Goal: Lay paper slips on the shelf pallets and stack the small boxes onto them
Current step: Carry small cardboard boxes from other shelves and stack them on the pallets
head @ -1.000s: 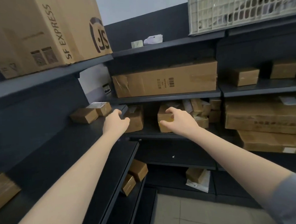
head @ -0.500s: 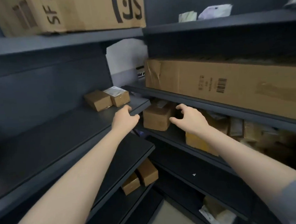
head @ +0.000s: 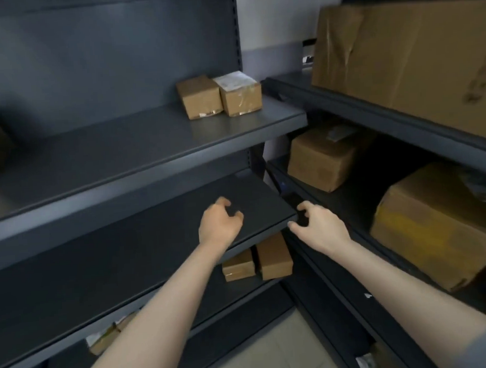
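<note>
Both hands are empty with loosely curled fingers, the left hand (head: pixel 220 223) over the bare middle shelf (head: pixel 126 248) and the right hand (head: pixel 321 226) at its corner, nearer the small box (head: pixel 323 162) up and right.

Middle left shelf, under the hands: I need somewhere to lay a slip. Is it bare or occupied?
Bare where visible: the middle shelf shows only dark surface, with the left hand empty above it.
</note>
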The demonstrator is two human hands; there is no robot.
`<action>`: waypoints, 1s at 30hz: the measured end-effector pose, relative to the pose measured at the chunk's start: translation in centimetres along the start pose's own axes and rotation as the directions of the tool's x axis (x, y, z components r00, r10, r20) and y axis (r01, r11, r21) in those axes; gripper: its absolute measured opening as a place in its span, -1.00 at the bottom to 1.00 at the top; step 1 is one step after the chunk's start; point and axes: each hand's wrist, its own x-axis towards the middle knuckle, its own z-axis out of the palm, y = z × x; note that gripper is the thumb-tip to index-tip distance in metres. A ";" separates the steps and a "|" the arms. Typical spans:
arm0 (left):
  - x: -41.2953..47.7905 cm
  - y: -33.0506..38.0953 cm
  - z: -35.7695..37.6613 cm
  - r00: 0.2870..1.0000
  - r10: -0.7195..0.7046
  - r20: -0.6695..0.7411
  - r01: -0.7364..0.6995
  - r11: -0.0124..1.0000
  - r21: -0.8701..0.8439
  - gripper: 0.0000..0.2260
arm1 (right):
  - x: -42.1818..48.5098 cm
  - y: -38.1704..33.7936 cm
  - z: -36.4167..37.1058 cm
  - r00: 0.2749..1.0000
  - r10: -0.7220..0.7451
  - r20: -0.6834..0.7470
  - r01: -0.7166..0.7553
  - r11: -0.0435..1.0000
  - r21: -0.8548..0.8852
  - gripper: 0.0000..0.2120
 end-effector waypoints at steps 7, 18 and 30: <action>2.6 -8.8 10.5 0.999 -0.041 0.016 0.041 0.999 0.019 -0.70 | 3.6 6.2 11.6 0.998 -0.019 0.053 0.018 1.000 0.011 -0.51; 8.1 -22.0 26.1 1.000 0.028 -0.001 -0.027 0.990 0.138 -0.58 | 10.5 14.7 29.0 0.999 -0.030 0.045 0.031 0.999 -0.016 -0.39; 15.1 -26.6 31.2 0.994 0.025 -0.111 0.015 0.938 0.347 -0.25 | 15.0 15.4 37.3 1.000 0.003 0.018 0.001 0.978 -0.210 0.00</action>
